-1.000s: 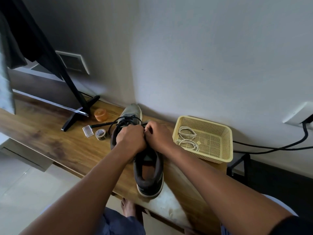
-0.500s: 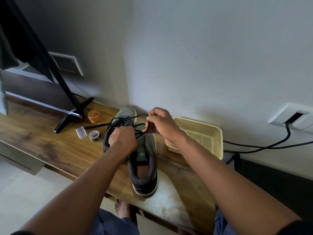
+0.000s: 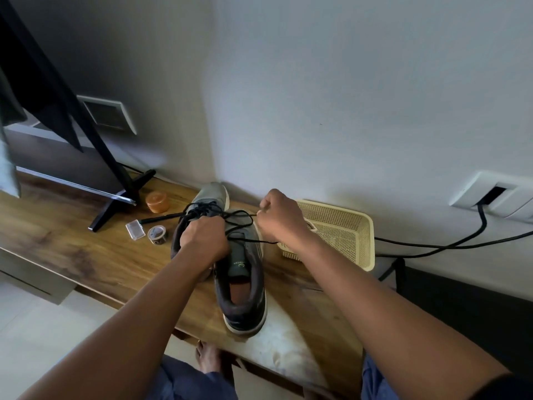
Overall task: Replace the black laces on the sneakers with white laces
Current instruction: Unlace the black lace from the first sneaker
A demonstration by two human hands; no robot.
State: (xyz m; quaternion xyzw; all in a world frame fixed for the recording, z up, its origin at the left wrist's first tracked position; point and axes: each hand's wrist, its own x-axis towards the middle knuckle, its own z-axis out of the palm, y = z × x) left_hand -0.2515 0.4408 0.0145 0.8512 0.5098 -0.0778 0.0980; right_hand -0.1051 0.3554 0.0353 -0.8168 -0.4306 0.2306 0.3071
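Note:
Two grey sneakers stand side by side on the wooden table, toes to the wall. The right sneaker shows its dark heel opening; the left sneaker is largely hidden by my left hand, which grips the shoe's upper. My right hand pinches the black lace and holds it out to the right, above the shoes. Loops of black lace lie over the tongues. White laces are hidden inside the yellow basket behind my right wrist.
A TV stand leg, an orange lid, a small clear box and a tape roll lie left of the shoes. Black cables run from a wall socket at the right. My bare foot shows below the table edge.
My right hand has moved up and to the right, away from my left hand, drawing the black lace out. My left hand stays on the shoe. The camera tilted upward.

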